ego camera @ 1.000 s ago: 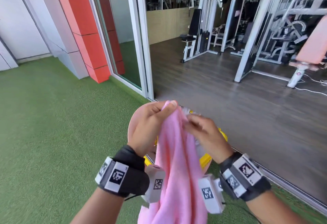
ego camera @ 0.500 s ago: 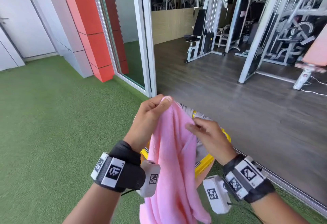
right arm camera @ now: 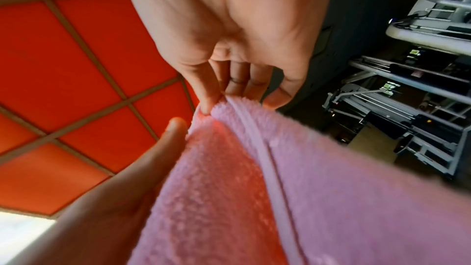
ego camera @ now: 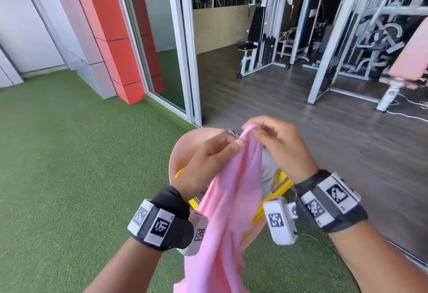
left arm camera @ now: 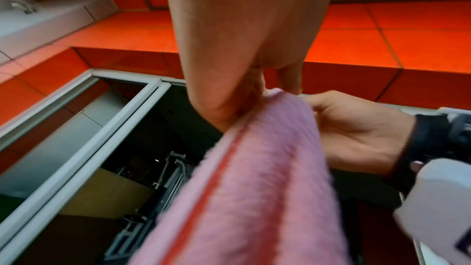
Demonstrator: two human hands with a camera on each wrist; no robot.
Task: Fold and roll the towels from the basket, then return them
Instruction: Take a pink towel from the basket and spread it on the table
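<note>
A pink towel (ego camera: 228,202) hangs bunched from both hands in front of me, its lower part running out of the bottom of the head view. My left hand (ego camera: 208,160) pinches the towel's top edge from the left; its thumb and fingers (left arm camera: 254,88) close on the hem. My right hand (ego camera: 275,140) pinches the same top corner from the right, fingertips (right arm camera: 211,106) on the fold of the towel (right arm camera: 254,188). Below the hands stands a pink basket (ego camera: 185,149), mostly hidden, with grey cloth (ego camera: 267,165) in it.
A yellow object (ego camera: 278,188) lies under the towel by the basket. Green artificial turf (ego camera: 69,165) covers the floor at left. A sliding door frame (ego camera: 187,61) opens onto a dark wood floor with gym machines (ego camera: 347,38). An orange pillar (ego camera: 111,33) stands at left.
The right hand has come up to the towel's top edge and now pinches it beside the left hand. The camera view has shifted slightly.
</note>
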